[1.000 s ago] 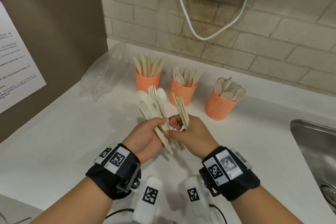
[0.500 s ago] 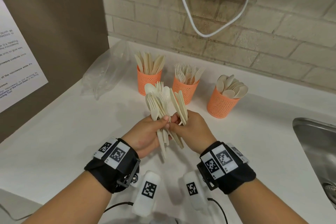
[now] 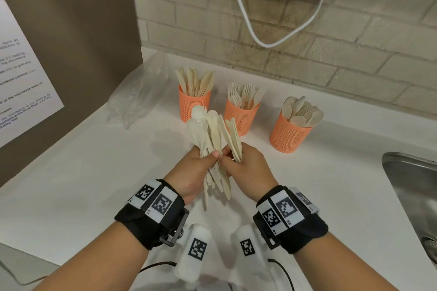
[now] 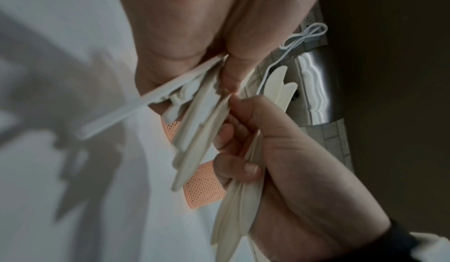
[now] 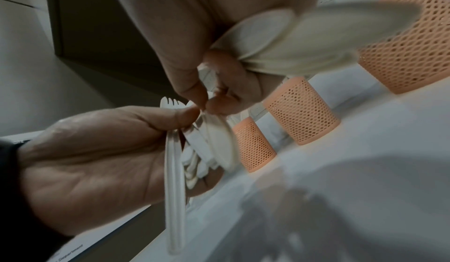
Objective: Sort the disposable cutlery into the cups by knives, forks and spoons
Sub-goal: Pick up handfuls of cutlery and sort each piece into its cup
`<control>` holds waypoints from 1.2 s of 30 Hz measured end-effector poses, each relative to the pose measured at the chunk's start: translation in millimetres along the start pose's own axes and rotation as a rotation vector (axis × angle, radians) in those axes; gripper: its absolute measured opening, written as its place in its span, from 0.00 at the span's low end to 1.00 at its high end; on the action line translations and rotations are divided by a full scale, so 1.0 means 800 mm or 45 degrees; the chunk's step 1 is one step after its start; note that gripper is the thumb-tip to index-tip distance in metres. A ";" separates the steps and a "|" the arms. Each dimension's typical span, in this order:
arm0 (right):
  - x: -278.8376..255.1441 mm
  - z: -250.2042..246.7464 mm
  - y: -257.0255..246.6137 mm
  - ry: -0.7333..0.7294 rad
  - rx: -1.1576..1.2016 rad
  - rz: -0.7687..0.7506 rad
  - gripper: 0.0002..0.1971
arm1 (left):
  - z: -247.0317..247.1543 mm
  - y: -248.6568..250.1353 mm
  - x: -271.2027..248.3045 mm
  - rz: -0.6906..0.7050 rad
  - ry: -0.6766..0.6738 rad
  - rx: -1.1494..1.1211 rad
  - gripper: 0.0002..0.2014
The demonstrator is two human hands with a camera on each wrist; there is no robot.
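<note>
Three orange mesh cups stand by the wall: the knife cup [image 3: 194, 107], the fork cup [image 3: 241, 118] and the spoon cup [image 3: 289, 136]. My left hand [image 3: 208, 159] grips a mixed bundle of cutlery [image 3: 205, 133] upright above the counter; the bundle's handles [image 4: 192, 125] stick out below the palm. My right hand [image 3: 230, 162] holds a few knives [image 3: 234, 140] in its curled fingers. Its thumb and forefinger pinch a piece at the bundle's edge [image 5: 207, 104]. In the right wrist view the knives [image 5: 292, 43] fan out past the cups [image 5: 302, 112].
A crumpled clear plastic bag [image 3: 139, 99] lies left of the cups. A steel sink [image 3: 416, 196] opens at the right edge. A brown panel with a notice [image 3: 26, 92] walls off the left. A white cable [image 3: 272, 42] hangs on the brick wall.
Both hands have drawn closer together and the fanned bundle in the left hand has closed up. The right hand's thumb and forefinger stay at the bundle, knives still in its fingers.
</note>
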State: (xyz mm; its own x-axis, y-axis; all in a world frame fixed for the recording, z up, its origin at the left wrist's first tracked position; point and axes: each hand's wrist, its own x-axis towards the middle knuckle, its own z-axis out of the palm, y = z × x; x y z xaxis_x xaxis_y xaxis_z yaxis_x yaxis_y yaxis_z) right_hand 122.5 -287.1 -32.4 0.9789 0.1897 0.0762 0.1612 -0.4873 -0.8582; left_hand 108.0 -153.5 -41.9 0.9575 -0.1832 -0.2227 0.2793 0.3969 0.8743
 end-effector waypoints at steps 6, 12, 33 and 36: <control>-0.001 0.001 0.002 0.089 0.016 -0.002 0.05 | 0.002 -0.001 0.000 0.007 0.050 0.032 0.17; -0.001 0.001 -0.001 0.070 -0.060 -0.001 0.07 | 0.002 -0.002 0.000 0.011 0.029 0.061 0.12; 0.008 0.003 0.006 0.129 -0.129 -0.060 0.08 | 0.003 -0.010 0.007 0.103 0.190 0.230 0.17; 0.010 0.002 0.005 0.118 -0.077 -0.043 0.07 | 0.002 -0.010 0.006 0.120 0.208 0.198 0.17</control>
State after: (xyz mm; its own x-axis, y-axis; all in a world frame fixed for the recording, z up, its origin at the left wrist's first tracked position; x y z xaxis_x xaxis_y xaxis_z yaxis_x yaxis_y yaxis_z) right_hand 130.5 -285.9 -36.2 0.9798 0.1285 0.1533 0.1986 -0.5328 -0.8226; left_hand 110.7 -159.0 -49.2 0.9812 0.0012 -0.1929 0.1860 0.2598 0.9476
